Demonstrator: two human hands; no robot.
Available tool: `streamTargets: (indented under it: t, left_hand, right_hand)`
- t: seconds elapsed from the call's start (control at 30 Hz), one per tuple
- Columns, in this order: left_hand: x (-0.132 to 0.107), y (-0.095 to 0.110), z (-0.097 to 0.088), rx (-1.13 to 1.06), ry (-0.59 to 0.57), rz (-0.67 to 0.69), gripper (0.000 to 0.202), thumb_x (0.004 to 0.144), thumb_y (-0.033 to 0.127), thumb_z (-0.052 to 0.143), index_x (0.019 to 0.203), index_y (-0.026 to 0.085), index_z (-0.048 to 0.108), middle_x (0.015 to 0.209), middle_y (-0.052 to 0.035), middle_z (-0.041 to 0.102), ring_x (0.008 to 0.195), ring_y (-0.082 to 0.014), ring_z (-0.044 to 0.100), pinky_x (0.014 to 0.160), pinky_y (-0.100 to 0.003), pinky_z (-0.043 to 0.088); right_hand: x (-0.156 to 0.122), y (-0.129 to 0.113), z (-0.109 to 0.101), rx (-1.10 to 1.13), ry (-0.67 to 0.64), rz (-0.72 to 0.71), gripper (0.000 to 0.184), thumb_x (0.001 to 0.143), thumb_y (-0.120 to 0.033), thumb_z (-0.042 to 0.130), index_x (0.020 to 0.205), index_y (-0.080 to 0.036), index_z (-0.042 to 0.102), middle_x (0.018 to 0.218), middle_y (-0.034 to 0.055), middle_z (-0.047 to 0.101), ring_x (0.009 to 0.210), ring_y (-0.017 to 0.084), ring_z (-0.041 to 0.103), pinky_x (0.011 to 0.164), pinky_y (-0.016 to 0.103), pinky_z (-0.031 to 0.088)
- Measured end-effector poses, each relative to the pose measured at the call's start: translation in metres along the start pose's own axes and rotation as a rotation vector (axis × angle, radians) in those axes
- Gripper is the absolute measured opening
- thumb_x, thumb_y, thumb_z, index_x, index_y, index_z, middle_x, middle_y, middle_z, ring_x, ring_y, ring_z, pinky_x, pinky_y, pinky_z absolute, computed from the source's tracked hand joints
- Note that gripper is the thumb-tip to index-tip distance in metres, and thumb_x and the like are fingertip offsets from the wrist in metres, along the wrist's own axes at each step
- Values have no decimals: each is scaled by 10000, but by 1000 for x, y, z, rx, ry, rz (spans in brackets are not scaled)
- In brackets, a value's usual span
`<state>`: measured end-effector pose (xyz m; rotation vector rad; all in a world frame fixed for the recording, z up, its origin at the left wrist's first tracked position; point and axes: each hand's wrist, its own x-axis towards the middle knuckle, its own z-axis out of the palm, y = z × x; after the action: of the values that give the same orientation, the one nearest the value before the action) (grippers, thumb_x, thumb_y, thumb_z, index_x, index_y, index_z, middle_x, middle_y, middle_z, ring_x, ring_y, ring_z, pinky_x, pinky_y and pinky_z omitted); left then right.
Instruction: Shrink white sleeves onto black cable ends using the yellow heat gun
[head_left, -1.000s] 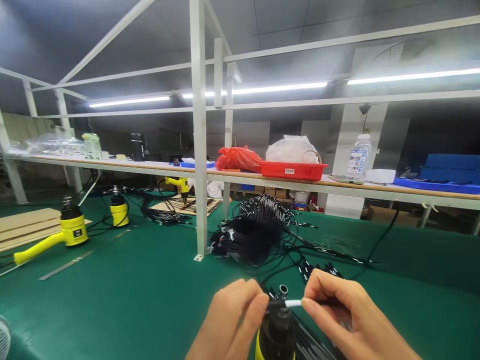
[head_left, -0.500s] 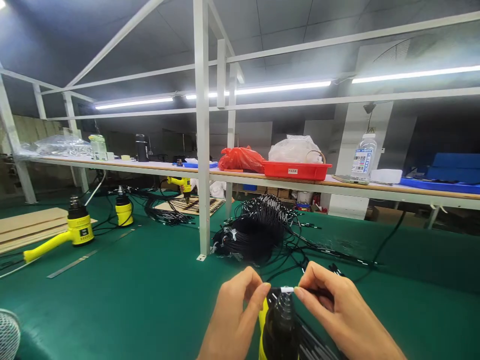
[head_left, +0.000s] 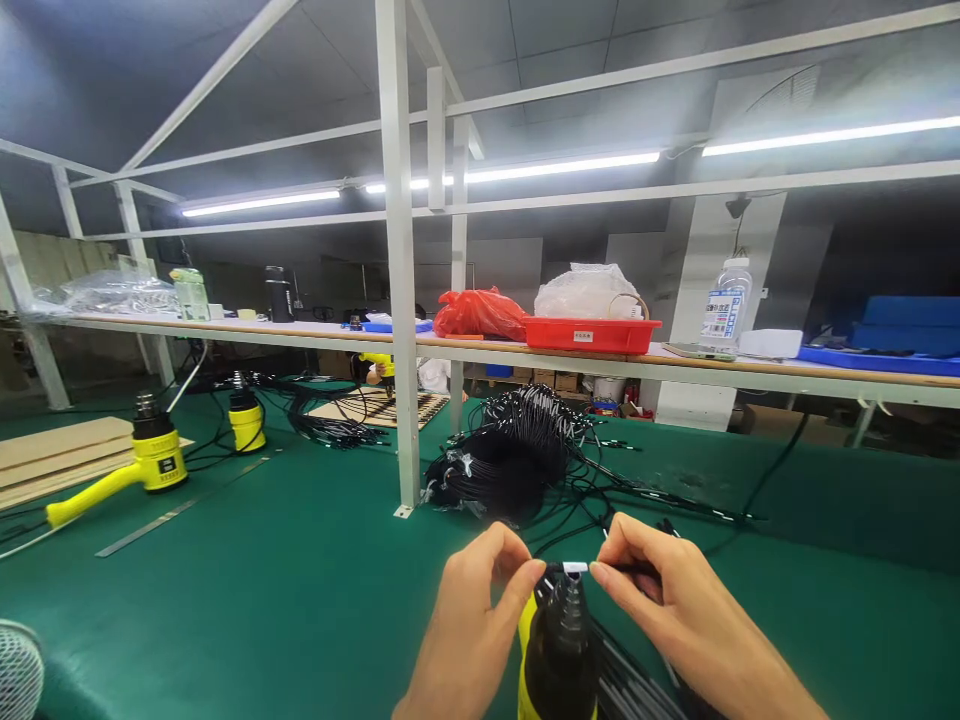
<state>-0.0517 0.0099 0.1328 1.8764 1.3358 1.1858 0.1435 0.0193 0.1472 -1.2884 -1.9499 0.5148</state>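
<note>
Between my two hands a black cable (head_left: 555,567) is stretched level, with a white sleeve (head_left: 575,567) around it. My left hand (head_left: 487,600) pinches the cable to the left of the sleeve. On the other side my right hand (head_left: 660,590) grips it between thumb and forefinger, close to the sleeve's end. Directly below the sleeve points the metal nozzle of an upright yellow and black heat gun (head_left: 562,650). Several black cables (head_left: 630,685) lie beside the heat gun, partly hidden by my right forearm.
A big coil of black cables (head_left: 495,470) lies ahead on the green table (head_left: 300,600). Two more heat guns, one nearer (head_left: 159,455) and one farther (head_left: 246,420), stand at left. The shelf post (head_left: 401,300) rises ahead. A red tray (head_left: 592,337) and a bottle (head_left: 726,308) sit on the shelf.
My hands and the cable have shifted up very slightly over the nozzle, with the grip unchanged. In the background, the far yellow heat gun has moved right, and a person's hand shows at it.
</note>
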Motion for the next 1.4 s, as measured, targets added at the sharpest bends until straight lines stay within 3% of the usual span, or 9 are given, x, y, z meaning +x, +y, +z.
streamTargets:
  t: [0.5, 0.73, 0.83, 0.93, 1.03, 1.4]
  left_hand:
    - [0, 4, 0, -25, 2, -9, 185, 909, 314, 513, 760, 210, 545, 780, 20, 616, 771, -166, 557, 703, -267, 394]
    - [-1, 3, -4, -26, 13, -5, 142, 907, 322, 535, 808, 222, 556, 818, 25, 617, 819, -164, 561, 748, -267, 398]
    - [0, 3, -4, -8, 2, -3, 243, 957, 429, 461, 855, 228, 553, 779, 29, 598, 762, -158, 536, 681, -258, 376]
    - [2, 1, -4, 99, -18, -2, 439, 990, 508, 330, 710, 210, 492, 684, 27, 523, 663, -154, 458, 602, -268, 310]
    - [3, -2, -4, 151, -42, -3, 489, 992, 512, 310, 651, 202, 473, 648, 25, 484, 624, -150, 412, 567, -276, 266]
    - [2, 1, -6, 0, -38, 45, 177, 940, 286, 495, 791, 216, 561, 790, 41, 589, 778, -144, 520, 727, -246, 382]
  right_hand:
    - [-2, 2, -2, 29, -24, 22, 253, 881, -359, 493, 671, -219, 479, 636, -28, 518, 590, 139, 420, 509, 233, 295]
    - [-7, 6, -8, -55, -38, 12, 324, 913, -439, 465, 735, -239, 648, 698, 7, 645, 621, 181, 529, 571, 270, 375]
    - [-9, 3, -10, -39, -33, 5, 342, 908, -447, 475, 712, -235, 657, 679, 6, 641, 616, 184, 533, 566, 270, 372]
    - [-10, 0, -11, -21, -51, 24, 329, 916, -428, 480, 721, -226, 653, 679, 1, 630, 618, 175, 515, 564, 261, 362]
    - [-10, -1, -11, -6, -54, 38, 315, 915, -415, 493, 721, -222, 650, 668, -8, 617, 614, 164, 497, 562, 252, 356]
    - [-7, 2, -9, 92, -25, 45, 219, 871, -325, 556, 705, -218, 651, 690, -24, 642, 654, 150, 568, 601, 232, 406]
